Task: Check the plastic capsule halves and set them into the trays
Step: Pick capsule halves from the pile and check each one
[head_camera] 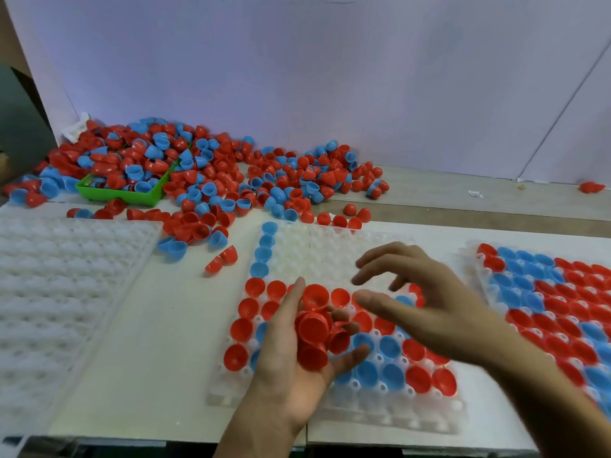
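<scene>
Cupping a cluster of red capsule halves (314, 328) in its upturned palm, the left hand (291, 368) sits over the near-left part of the middle tray (330, 252), fingers curled loosely round the cluster and thumb raised beside it. The right hand (426, 305) hovers just right of the cluster, above the same tray, with fingers spread wide and holding nothing; it is motion-blurred.

Container status:

1. Middle tray: translucent white, gridded with round pockets. The near rows hold red and blue halves seated open side up. A column of blue halves (264, 251) runs up the left edge. The far centre pockets are bare.

2. Right tray (476, 269): partly cut off by the picture edge. The visible pockets are filled with red and blue halves in mixed patches.

3. Left tray (66, 276): same translucent white type, with no halves seated in the visible pockets.

4. Green bin (115, 193): at the far left of the table (158, 342), filled to overflowing with loose red and blue halves.

A loose pile of halves (264, 180) spreads from the bin along the back wall (330, 77) and down towards the trays. A few strays lie between the left and middle trays, including a blue half (173, 247) and a red half (221, 261). One red piece (590, 187) lies apart at the far right.
</scene>
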